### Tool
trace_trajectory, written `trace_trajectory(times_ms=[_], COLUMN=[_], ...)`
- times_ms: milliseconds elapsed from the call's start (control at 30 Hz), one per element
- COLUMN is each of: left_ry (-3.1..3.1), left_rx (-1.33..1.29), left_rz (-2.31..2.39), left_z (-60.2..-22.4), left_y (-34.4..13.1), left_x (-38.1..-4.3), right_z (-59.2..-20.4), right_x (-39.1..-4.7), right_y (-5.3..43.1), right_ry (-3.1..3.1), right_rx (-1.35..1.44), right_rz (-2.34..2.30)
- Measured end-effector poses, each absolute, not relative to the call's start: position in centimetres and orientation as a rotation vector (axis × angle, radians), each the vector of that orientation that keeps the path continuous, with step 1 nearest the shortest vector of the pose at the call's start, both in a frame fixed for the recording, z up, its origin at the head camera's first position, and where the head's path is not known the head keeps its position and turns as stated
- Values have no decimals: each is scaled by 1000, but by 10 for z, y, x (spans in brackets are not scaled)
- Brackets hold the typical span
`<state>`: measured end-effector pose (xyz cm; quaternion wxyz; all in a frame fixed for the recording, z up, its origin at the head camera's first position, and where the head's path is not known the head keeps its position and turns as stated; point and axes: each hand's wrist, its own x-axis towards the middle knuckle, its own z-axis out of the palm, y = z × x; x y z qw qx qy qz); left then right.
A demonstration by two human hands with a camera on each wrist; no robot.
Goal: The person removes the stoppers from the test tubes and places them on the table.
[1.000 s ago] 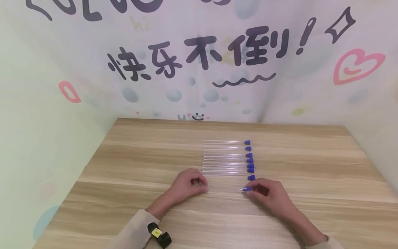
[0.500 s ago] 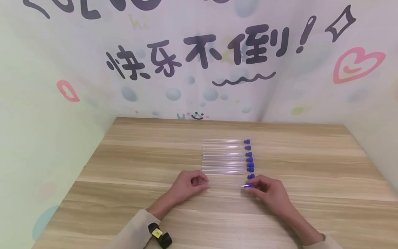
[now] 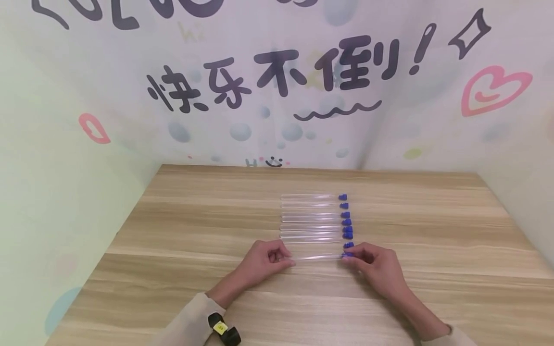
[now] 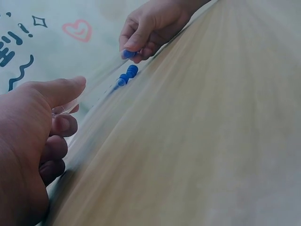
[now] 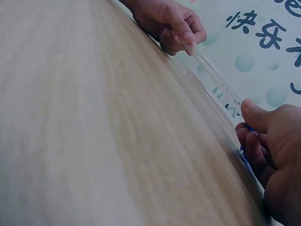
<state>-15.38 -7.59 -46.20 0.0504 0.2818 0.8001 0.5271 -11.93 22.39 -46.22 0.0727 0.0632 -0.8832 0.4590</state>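
Note:
In the head view my left hand (image 3: pixel 266 262) pinches the left end of a clear test tube (image 3: pixel 318 257) between thumb and fingertips. At the other end, my right hand (image 3: pixel 378 266) grips its blue cap (image 3: pixel 347 254), mostly covered by the fingers. The tube lies nearly level between both hands. The left wrist view shows the blue cap (image 4: pixel 128 54) under the right thumb. Seen from the right wrist, the tube (image 5: pixel 216 70) stretches above the table from one hand to the other.
Beyond the hands, several clear tubes (image 3: pixel 309 215) lie side by side on the wooden table (image 3: pixel 195 211). A column of blue caps (image 3: pixel 346 222) stands at their right ends. A printed cloth (image 3: pixel 268 134) hangs behind the table's far edge.
My right hand has shifted slightly away from me and right with the blue cap. My left hand has moved a little to the right. The tube between them shows more clearly now.

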Motion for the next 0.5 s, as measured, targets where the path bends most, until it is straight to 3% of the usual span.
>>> trace_trajectory(times_ms=[500], left_ry=[2418], left_rx=[933], left_rz=[1646], left_z=[-464], left_y=[-76], left_x=[-154], right_z=[-460], right_x=[-118], right_y=[223], right_ry=[-2666], right_rx=[112], right_rz=[1410])
